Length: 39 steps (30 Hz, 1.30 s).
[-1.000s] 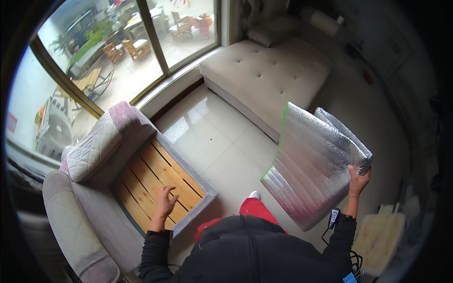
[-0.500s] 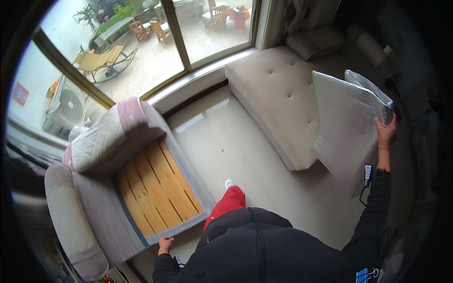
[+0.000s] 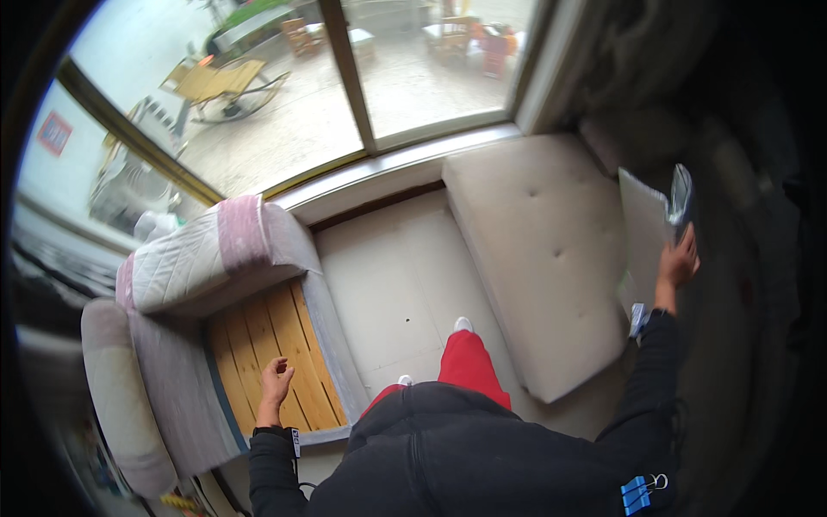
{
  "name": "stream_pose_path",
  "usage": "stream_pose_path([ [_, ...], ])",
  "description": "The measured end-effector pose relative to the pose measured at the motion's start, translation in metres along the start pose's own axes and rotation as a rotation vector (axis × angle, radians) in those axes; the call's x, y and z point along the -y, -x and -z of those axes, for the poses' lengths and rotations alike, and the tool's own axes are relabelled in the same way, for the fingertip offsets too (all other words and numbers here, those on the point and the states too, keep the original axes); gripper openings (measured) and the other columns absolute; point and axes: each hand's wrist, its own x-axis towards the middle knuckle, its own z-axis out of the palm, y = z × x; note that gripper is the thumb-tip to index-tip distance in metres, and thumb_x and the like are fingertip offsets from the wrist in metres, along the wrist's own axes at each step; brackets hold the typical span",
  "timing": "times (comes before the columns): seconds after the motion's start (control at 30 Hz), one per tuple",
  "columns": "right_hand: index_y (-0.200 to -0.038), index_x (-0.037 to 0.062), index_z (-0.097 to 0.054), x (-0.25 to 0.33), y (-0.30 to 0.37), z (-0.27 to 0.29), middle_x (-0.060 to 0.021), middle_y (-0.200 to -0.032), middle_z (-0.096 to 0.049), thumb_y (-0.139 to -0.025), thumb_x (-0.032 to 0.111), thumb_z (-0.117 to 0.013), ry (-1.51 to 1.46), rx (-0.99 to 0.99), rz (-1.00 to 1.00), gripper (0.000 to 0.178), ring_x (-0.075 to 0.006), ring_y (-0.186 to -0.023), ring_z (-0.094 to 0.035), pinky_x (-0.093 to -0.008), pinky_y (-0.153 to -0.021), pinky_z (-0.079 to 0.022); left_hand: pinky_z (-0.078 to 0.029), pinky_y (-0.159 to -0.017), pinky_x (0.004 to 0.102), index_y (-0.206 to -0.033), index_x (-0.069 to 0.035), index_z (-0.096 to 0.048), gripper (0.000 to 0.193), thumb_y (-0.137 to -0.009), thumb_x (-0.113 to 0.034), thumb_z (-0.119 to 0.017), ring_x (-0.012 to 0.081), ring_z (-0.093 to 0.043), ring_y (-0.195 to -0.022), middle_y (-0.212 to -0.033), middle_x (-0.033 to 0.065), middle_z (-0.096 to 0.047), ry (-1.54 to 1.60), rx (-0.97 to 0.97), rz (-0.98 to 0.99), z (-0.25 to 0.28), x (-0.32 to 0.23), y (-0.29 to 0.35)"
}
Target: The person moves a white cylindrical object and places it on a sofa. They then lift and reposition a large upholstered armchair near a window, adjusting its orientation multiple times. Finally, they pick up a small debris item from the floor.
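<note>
My right hand [image 3: 678, 261] grips the edge of a silvery foil insulation sheet [image 3: 644, 226], which is folded over and hangs beside the grey tufted couch section [image 3: 551, 284]. Part of the sheet turns edge-on, and its lower end is hard to make out. On the left, my left hand [image 3: 275, 382] hovers over the bare wooden slats [image 3: 280, 332] in the seat of a grey armchair-like sofa [image 3: 177, 379]. Nothing is in that hand; its fingers are loosely bent and apart.
Pale tiled floor [image 3: 388, 284] runs between the two sofa pieces. A quilted cover [image 3: 189, 263] lies over the sofa's back. Beyond the sliding glass door [image 3: 357, 77], a rocking lounger [image 3: 226, 82] and wooden chairs stand outside. A cushion [image 3: 633, 138] rests at the couch's far end.
My left hand has risen from the sofa's front corner to over the slats. My right hand has lowered and drawn slightly inward, swinging the foil sheet more edge-on. I have stepped forward.
</note>
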Motion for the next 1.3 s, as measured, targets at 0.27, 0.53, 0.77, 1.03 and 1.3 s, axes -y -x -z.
stream_pose_path([
  [0.27,-0.133,0.0238,-0.037,0.14,0.119,-0.127,-0.0046,-0.126,-0.045,-0.076,0.053,-0.059,-0.01,0.494,0.325,0.068,-0.0235,-0.111,-0.045,-0.0383,-0.09,-0.037,-0.05,-0.07,0.0314,-0.094,-0.001,-0.064,0.03,-0.07,-0.017,-0.071,0.0189,-0.063,-0.076,-0.081,0.01,-0.065,-0.233,0.023,0.575,-0.033,-0.035,0.121],
  [0.53,-0.139,0.0245,-0.02,0.193,0.182,-0.133,-0.015,-0.133,-0.037,-0.054,0.027,-0.08,-0.044,1.445,0.192,0.104,-0.0341,-0.122,-0.037,-0.049,-0.094,-0.039,-0.05,-0.073,0.0322,-0.099,-0.003,-0.063,0.035,-0.071,-0.021,-0.071,0.0203,-0.063,-0.078,-0.083,0.0104,-0.066,-0.056,-0.087,0.862,-0.066,-0.07,0.187],
  [0.77,-0.136,0.0081,-0.03,0.203,0.18,-0.183,-0.0196,-0.124,-0.051,-0.056,0.029,-0.077,-0.045,1.669,0.208,0.094,-0.0343,-0.115,-0.048,-0.038,-0.096,-0.04,-0.05,-0.072,0.0319,-0.099,-0.001,-0.064,0.034,-0.071,-0.02,-0.071,0.0204,-0.063,-0.079,-0.084,0.0111,-0.066,0.101,-0.053,1.04,-0.081,-0.026,0.181],
  [1.03,-0.11,-0.0054,-0.058,0.373,0.186,-0.176,-0.0223,-0.108,-0.06,-0.057,0.027,-0.077,-0.236,1.695,0.192,0.065,-0.0309,-0.105,-0.057,-0.0368,-0.089,-0.046,-0.049,-0.063,0.03,-0.099,-0.003,-0.063,0.031,-0.074,-0.021,-0.07,0.0161,-0.061,-0.074,-0.083,0.0073,-0.065,0.282,-0.079,0.937,-0.03,0.063,0.06],
  [1.3,-0.107,-0.0002,-0.06,0.719,0.181,-0.047,-0.0209,-0.101,-0.062,-0.076,0.043,-0.062,-0.733,1.728,0.912,0.053,-0.0315,-0.092,-0.062,-0.0354,-0.08,-0.049,-0.05,-0.076,0.0319,-0.104,-0.005,-0.06,0.038,-0.073,-0.025,-0.071,0.021,-0.063,-0.084,-0.091,0.0109,-0.065,0.223,-0.25,0.783,0.085,0.084,-0.101],
])
